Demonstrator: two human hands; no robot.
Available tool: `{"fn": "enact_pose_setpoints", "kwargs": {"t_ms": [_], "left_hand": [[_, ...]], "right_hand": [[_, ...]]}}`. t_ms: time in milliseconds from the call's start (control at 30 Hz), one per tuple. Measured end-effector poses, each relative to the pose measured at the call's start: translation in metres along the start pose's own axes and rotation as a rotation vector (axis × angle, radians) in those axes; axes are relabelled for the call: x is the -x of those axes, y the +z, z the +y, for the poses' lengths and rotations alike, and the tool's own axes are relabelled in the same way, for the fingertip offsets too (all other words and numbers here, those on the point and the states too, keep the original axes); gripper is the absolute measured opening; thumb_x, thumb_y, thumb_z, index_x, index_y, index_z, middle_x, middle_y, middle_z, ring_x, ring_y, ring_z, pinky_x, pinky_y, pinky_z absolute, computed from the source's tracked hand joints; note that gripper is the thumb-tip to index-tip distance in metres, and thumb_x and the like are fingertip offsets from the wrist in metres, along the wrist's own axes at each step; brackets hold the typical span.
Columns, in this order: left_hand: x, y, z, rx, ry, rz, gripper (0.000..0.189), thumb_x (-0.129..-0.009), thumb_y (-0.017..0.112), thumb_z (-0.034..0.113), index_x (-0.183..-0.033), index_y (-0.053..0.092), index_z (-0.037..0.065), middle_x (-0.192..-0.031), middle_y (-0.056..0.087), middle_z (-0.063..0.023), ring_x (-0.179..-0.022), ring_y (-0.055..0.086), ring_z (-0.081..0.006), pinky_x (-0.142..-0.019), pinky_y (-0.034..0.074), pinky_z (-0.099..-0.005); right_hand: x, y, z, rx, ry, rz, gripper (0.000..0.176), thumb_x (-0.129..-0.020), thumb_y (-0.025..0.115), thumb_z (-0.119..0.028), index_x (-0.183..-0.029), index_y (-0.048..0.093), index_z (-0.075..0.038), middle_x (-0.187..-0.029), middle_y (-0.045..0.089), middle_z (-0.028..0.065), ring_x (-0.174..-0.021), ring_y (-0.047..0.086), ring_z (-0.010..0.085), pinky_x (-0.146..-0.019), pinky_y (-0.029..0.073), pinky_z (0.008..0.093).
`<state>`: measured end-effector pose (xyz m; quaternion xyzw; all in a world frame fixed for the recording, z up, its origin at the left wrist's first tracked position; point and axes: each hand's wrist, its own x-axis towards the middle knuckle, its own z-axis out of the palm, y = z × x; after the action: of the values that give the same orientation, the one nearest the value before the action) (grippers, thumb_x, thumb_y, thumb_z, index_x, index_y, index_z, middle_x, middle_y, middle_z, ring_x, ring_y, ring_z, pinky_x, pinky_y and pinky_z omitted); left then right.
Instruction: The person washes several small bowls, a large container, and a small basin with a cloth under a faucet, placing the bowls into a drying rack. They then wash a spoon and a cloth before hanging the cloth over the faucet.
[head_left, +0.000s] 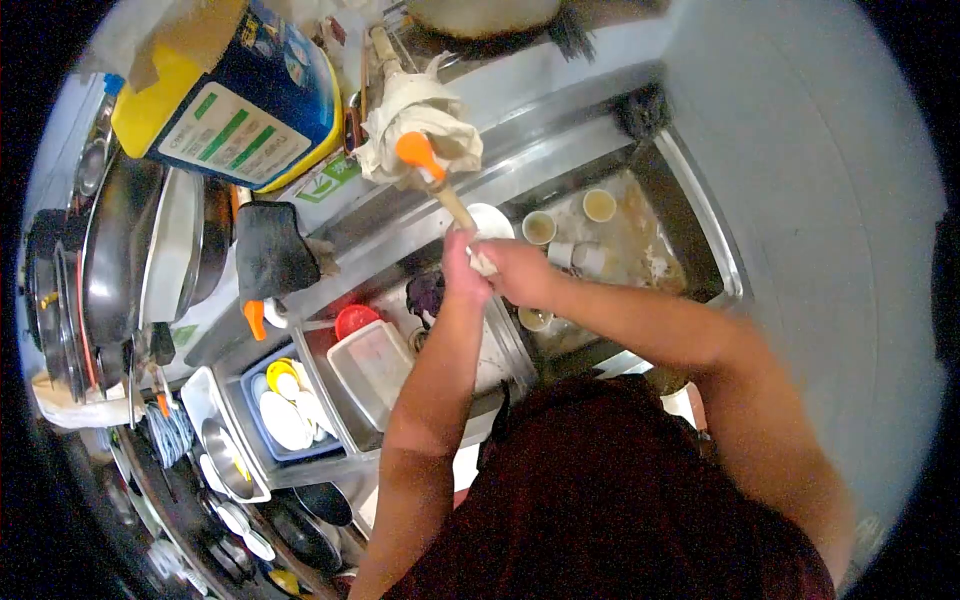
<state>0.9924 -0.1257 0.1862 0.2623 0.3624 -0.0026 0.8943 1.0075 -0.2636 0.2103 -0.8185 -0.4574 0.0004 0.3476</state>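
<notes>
My left hand (463,264) and my right hand (517,273) meet over the sink, fingers closed and partly hiding one another. A small pale piece (482,262) shows between them; I cannot tell what it is. Just beyond the fingers, a tan tube-like length (454,207) slants down from the tap with the orange handle (415,152). White cloth (428,105) is bunched around that tap. Behind my right hand lies a white round dish (490,222), partly covered.
Several cups, one a pale cup (599,206), are in the right basin (672,205). Leftward are a clear lidded box (372,365), a red bowl (356,321) and a blue tub (294,457) of dishes. A yellow-blue container (240,110) and pans (120,260) stand behind.
</notes>
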Motion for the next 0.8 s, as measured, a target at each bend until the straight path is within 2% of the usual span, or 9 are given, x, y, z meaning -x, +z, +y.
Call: {"fn": "enact_pose_setpoints", "kwargs": {"t_ms": [67,133,167,267,400,533,667,733,800], "left_hand": [[0.013,-0.001,0.020,-0.137,-0.175,-0.322,0.042,-0.082,0.051,0.032,-0.110,0.055,0.002,-0.103,0.062,-0.0135,-0.096,0.059,-0.0291,-0.087,0.047,-0.0422],[0.016,0.002,0.020,-0.237,-0.221,-0.264,0.037,-0.082,0.053,0.028,-0.110,0.053,0.005,-0.100,0.060,-0.0098,-0.091,0.059,-0.0254,-0.081,0.049,-0.0398],[0.007,-0.006,0.008,-0.131,-0.147,-0.174,0.039,-0.082,0.053,0.027,-0.112,0.052,0.004,-0.103,0.060,-0.0108,-0.092,0.059,-0.0259,-0.083,0.048,-0.0400],[-0.003,-0.008,-0.002,-0.054,-0.014,-0.091,0.038,-0.082,0.052,0.026,-0.112,0.052,0.003,-0.106,0.060,-0.0124,-0.094,0.059,-0.0274,-0.085,0.048,-0.0411],[0.015,0.000,0.012,-0.253,-0.252,-0.214,0.035,-0.081,0.055,0.031,-0.104,0.056,0.005,-0.095,0.064,-0.0107,-0.086,0.061,-0.0270,-0.081,0.049,-0.0419],[0.001,-0.006,0.003,-0.127,-0.162,-0.130,0.040,-0.083,0.052,0.030,-0.113,0.054,0.004,-0.106,0.062,-0.0123,-0.098,0.059,-0.0283,-0.087,0.047,-0.0420],[0.026,0.007,0.021,-0.241,-0.302,-0.241,0.039,-0.087,0.050,0.036,-0.114,0.053,0.007,-0.108,0.060,-0.0104,-0.098,0.058,-0.0258,-0.085,0.047,-0.0395],[0.026,0.010,0.021,-0.088,-0.182,-0.185,0.044,-0.090,0.042,0.040,-0.116,0.054,0.007,-0.111,0.061,-0.0120,-0.101,0.058,-0.0291,-0.087,0.046,-0.0437],[0.006,-0.013,0.012,0.031,-0.127,-0.284,0.046,-0.093,0.040,0.041,-0.121,0.050,0.007,-0.116,0.058,-0.0117,-0.106,0.056,-0.0279,-0.088,0.046,-0.0446]], "right_hand": [[0.009,0.002,-0.002,-0.100,0.056,0.048,0.025,-0.075,0.056,-0.015,-0.100,0.060,-0.011,-0.091,0.063,0.0116,-0.085,0.060,0.0338,-0.078,0.048,0.0446],[0.012,-0.010,0.015,0.135,-0.180,-0.150,0.034,-0.069,0.058,-0.004,-0.103,0.060,-0.010,-0.097,0.062,0.0124,-0.095,0.057,0.0319,-0.083,0.045,0.0412],[0.006,-0.008,0.001,0.149,0.068,-0.229,0.032,-0.071,0.057,-0.005,-0.103,0.061,-0.012,-0.097,0.063,0.0110,-0.093,0.058,0.0305,-0.084,0.044,0.0414],[-0.004,-0.003,-0.017,-0.144,0.253,-0.037,0.020,-0.079,0.051,-0.015,-0.093,0.064,-0.011,-0.094,0.064,0.0122,-0.089,0.060,0.0340,-0.080,0.047,0.0444],[0.015,-0.009,0.009,0.259,-0.175,-0.148,0.034,-0.071,0.057,-0.006,-0.105,0.059,-0.011,-0.099,0.062,0.0117,-0.094,0.058,0.0311,-0.085,0.044,0.0405],[0.009,0.002,-0.008,-0.125,0.180,-0.026,0.039,-0.069,0.059,-0.007,-0.108,0.058,-0.010,-0.104,0.061,0.0138,-0.096,0.057,0.0325,-0.089,0.043,0.0404],[0.002,-0.020,0.012,0.015,-0.095,-0.100,0.019,-0.074,0.060,-0.012,-0.092,0.064,-0.008,-0.092,0.065,0.0158,-0.089,0.059,0.0380,-0.083,0.046,0.0443],[-0.012,-0.029,0.008,-0.089,0.099,-0.276,0.022,-0.073,0.065,-0.007,-0.095,0.063,-0.006,-0.089,0.066,0.0128,-0.085,0.062,0.0313,-0.079,0.048,0.0405],[-0.023,-0.038,0.005,-0.973,0.681,-0.270,0.030,-0.072,0.070,-0.003,-0.100,0.061,-0.005,-0.098,0.064,0.0087,-0.087,0.062,0.0213,-0.079,0.048,0.0328]]}}
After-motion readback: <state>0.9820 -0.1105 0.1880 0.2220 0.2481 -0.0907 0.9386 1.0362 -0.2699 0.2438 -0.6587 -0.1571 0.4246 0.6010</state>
